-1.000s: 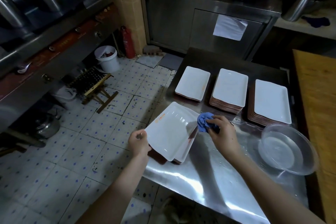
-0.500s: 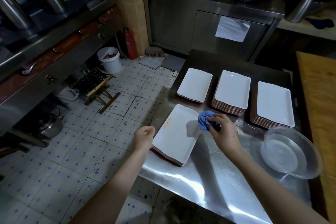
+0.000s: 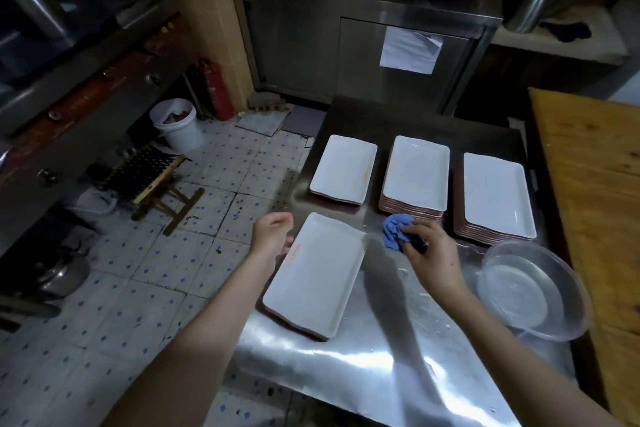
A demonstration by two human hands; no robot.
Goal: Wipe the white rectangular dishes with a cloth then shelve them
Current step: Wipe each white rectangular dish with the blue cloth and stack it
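Now, my left hand [image 3: 273, 236] hangs loosely curled and empty; the white rectangular ceramic dish [image 3: 318, 274] lies flat just right of it. My right hand [image 3: 433, 258] grips a crumpled blue cloth [image 3: 394, 234], three white dish stacks [image 3: 415, 173] beyond it.

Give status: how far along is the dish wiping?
Done: unclear; three stacks of white rectangular dishes sit far on the steel table, wiped or not I cannot tell. In hand: the right hand grips a crumpled blue cloth beside the near dish stack; the left hand hovers by its edge, holding nothing. Left: wiping that stack, shelving everything.
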